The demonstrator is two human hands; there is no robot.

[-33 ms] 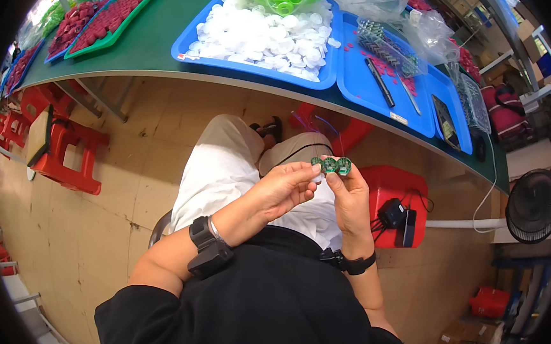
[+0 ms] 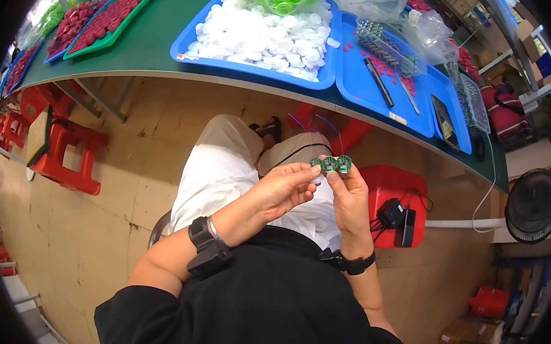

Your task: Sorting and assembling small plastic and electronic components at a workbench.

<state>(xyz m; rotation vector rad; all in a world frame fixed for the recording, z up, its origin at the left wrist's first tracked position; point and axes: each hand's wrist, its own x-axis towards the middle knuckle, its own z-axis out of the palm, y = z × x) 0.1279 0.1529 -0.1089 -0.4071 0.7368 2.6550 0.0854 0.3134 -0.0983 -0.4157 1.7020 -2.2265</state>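
Observation:
Above my lap I hold a short row of three small round green circuit boards. My left hand pinches the board at the left end between thumb and fingers. A small white piece shows just under those fingertips; what it is I cannot make out. The thumb of my right hand presses on the near side of the middle and right boards, with its fingers behind them. Thin blue and purple wires rise from the boards toward the table.
A blue tray of white discs stands on the green table. Another blue tray holds a black pen, a tweezer-like tool and pink pieces. Beside my right leg, a red stool carries black electronics. A fan is at right.
The thin wires have shifted a little, their left ends spreading apart, and the boards have tilted very slightly. Both hands keep their grip.

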